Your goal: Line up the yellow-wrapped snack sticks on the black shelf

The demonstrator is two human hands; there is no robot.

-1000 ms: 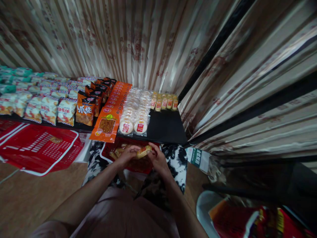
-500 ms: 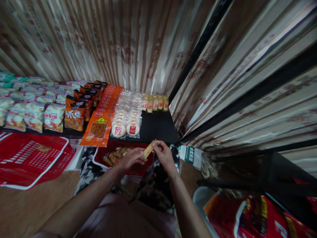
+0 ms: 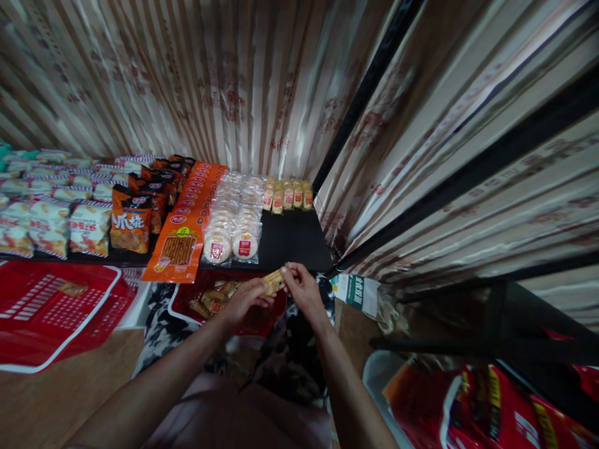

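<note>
Both hands hold one small wrapped snack packet (image 3: 272, 282), pale yellow with a ridged look. My left hand (image 3: 248, 300) grips its left end, and the fingers of my right hand (image 3: 300, 285) pinch its right end. Below them, on my lap, a red basket (image 3: 276, 315) with a white rim holds several similar packets (image 3: 213, 299); my left hand and forearm hide part of it. Beyond, on the black shelf (image 3: 292, 240), several upright yellow packets (image 3: 287, 198) with red labels stand in rows at the back.
Left of the yellow packets lie round white crackers in clear wrap (image 3: 231, 243), an orange bag of sticks (image 3: 180, 237), orange-black bags (image 3: 130, 224) and white bags (image 3: 88, 227). A second red basket (image 3: 88, 330) sits at left. Red packages (image 3: 468, 405) fill the lower right.
The packet has turned from a steep slant to a flatter one between my hands, showing another side. Both hands keep hold of it. The view has shifted slightly to the right.
</note>
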